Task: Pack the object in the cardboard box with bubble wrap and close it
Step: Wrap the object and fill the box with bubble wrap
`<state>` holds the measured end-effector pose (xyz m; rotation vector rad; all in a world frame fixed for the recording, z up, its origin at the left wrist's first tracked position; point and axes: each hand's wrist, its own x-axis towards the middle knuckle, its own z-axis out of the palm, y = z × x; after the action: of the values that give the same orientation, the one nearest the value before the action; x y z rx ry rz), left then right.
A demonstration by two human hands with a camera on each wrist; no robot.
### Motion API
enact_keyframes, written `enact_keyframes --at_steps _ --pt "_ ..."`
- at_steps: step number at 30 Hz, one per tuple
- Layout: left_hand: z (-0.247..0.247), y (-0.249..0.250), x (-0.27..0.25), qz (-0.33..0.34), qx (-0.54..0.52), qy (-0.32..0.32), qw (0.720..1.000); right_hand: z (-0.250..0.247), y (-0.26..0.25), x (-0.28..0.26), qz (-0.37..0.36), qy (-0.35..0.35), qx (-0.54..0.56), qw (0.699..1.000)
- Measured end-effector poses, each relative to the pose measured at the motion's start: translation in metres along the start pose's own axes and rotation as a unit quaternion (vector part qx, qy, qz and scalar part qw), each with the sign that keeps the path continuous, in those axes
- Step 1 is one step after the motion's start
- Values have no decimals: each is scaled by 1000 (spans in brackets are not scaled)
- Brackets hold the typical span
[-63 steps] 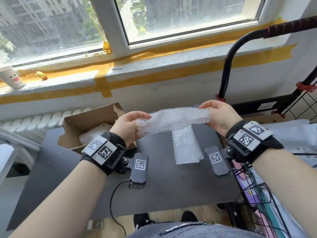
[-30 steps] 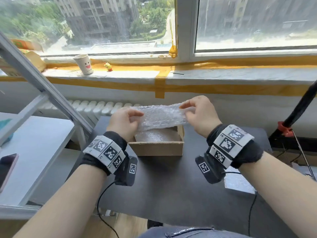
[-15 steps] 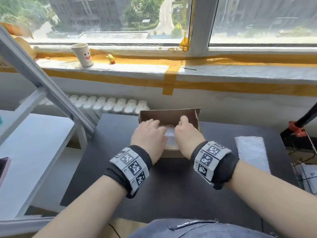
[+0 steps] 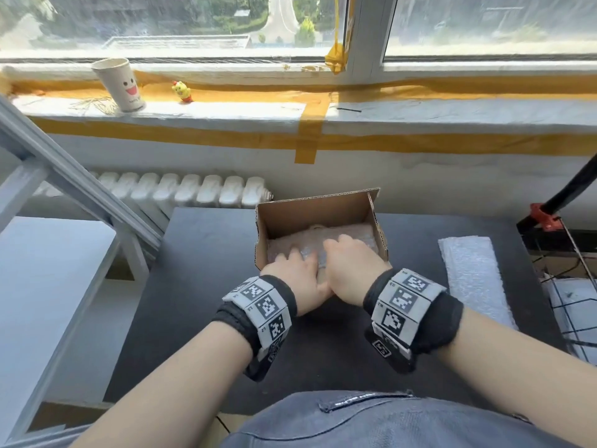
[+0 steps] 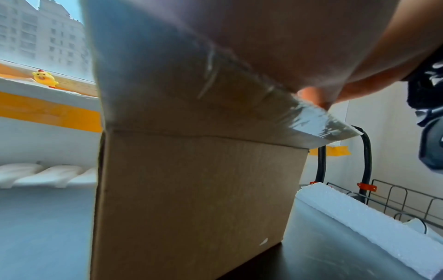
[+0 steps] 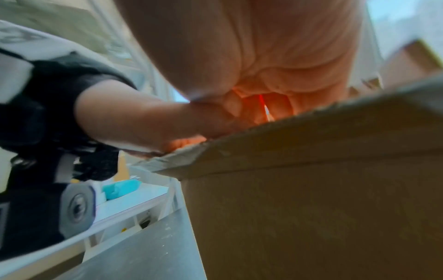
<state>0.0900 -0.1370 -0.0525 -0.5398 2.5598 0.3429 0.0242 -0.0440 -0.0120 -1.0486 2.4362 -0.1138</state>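
An open cardboard box (image 4: 310,215) stands on the black table (image 4: 200,270), its back and right flaps upright. Crumpled bubble wrap (image 4: 355,234) fills its inside and hides the object; a small beige bit peeks out at the wrap's far edge. My left hand (image 4: 295,270) and right hand (image 4: 350,263) lie side by side over the near edge, fingers flat on the wrap, pressing it down. The wrist views show the box's front wall (image 5: 191,199) (image 6: 311,208) under my palms. A second bubble wrap sheet (image 4: 475,279) lies flat on the table to the right.
A smiley paper cup (image 4: 121,85) and a yellow chick toy (image 4: 182,91) stand on the windowsill. A radiator (image 4: 181,189) runs behind the table. A grey frame (image 4: 74,189) and white table (image 4: 48,270) are at left; a red-clamped black pole (image 4: 546,218) and wire rack (image 4: 575,312) at right.
One second ago both hands held the bubble wrap stretched above the box. They have since lowered it into the box and now press it down inside.
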Motion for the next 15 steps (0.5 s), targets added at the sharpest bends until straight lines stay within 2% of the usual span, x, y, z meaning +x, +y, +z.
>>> enact_keyframes --at_steps 3,7,15 --pt "-1 -2 0 3 -29 -12 999 3 9 20 50 -41 63 996" --pt "-9 -6 4 24 -26 -42 999 4 19 32 70 -76 108 989" --pt "-13 -3 11 -6 -56 -88 995 8 20 37 92 -96 111 985"
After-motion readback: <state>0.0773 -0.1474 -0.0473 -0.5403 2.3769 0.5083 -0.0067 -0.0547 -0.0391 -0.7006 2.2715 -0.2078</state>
